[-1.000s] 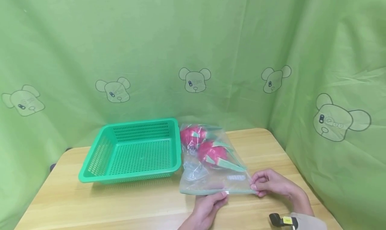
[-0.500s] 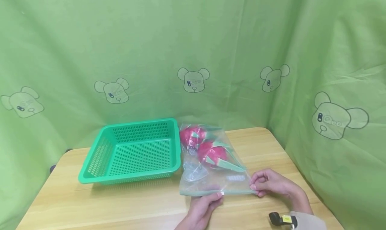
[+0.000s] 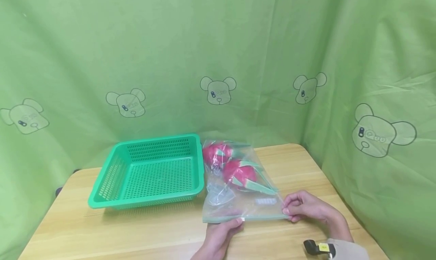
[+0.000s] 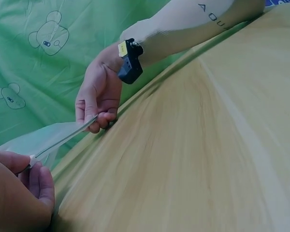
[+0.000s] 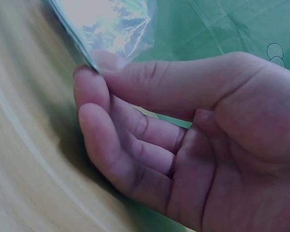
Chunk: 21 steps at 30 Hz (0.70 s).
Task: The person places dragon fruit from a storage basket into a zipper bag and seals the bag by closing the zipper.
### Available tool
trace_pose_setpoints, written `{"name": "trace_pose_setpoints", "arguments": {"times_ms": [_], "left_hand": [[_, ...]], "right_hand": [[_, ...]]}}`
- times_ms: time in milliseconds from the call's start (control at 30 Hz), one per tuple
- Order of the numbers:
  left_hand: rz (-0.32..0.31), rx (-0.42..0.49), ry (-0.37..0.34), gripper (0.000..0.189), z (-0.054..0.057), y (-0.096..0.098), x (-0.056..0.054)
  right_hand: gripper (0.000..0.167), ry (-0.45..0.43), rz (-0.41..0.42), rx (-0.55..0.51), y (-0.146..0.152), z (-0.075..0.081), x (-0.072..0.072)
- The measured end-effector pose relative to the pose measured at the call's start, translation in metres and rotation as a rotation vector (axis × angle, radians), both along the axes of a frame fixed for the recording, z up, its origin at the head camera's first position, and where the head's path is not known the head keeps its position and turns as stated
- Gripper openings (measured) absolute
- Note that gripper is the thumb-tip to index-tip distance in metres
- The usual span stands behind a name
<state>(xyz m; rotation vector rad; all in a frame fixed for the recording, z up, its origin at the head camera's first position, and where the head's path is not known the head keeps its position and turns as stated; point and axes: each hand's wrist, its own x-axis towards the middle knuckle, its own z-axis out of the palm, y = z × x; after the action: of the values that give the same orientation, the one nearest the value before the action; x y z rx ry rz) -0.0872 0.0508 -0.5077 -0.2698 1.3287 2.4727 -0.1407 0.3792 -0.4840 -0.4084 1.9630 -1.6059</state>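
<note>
A clear slider zip bag (image 3: 250,206) lies on the table with its zip edge toward me. Inside are two pink dragon fruits (image 3: 240,172) with green-tipped scales, one behind the other. My left hand (image 3: 219,235) pinches the small white slider (image 3: 243,219) between thumb and fingers, partway along the zip. At the bag's right corner my right hand (image 3: 308,207) holds the end of the zip edge. The right wrist view shows that corner between the thumb (image 5: 154,79) and index finger, the other fingers curled below. In the left wrist view the zip edge runs taut between both hands.
A green perforated plastic basket (image 3: 160,205) stands left of the bag, close beside it, with nothing in it. Green curtains (image 3: 170,44) with mouse-head prints enclose the wooden table (image 3: 136,233). A black wrist device (image 3: 318,248) sits at the right sleeve.
My left hand has moved left along the zip edge, taking the slider with it. The right hand keeps its grip on the corner; the fruits and basket stay put.
</note>
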Motion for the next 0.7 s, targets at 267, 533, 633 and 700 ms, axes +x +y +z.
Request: {"name": "trace_pose_setpoints", "arguments": {"times_ms": [267, 533, 633, 700], "left_hand": [[0.025, -0.002, 0.004, 0.052, -0.001, -0.012, -0.003], [0.020, -0.019, 0.032, 0.040, 0.000, -0.022, -0.005], [0.013, -0.026, 0.036, 0.037, 0.000, -0.027, -0.006], [0.009, -0.034, 0.036, 0.035, 0.000, -0.030, -0.006]], "right_hand": [[0.019, -0.002, 0.020, -0.012, 0.001, 0.000, -0.003], [0.022, -0.008, 0.026, 0.001, 0.002, -0.001, -0.004], [0.021, -0.018, 0.026, 0.003, 0.002, -0.001, -0.005], [0.020, -0.035, 0.023, 0.002, 0.002, -0.001, -0.005]]}}
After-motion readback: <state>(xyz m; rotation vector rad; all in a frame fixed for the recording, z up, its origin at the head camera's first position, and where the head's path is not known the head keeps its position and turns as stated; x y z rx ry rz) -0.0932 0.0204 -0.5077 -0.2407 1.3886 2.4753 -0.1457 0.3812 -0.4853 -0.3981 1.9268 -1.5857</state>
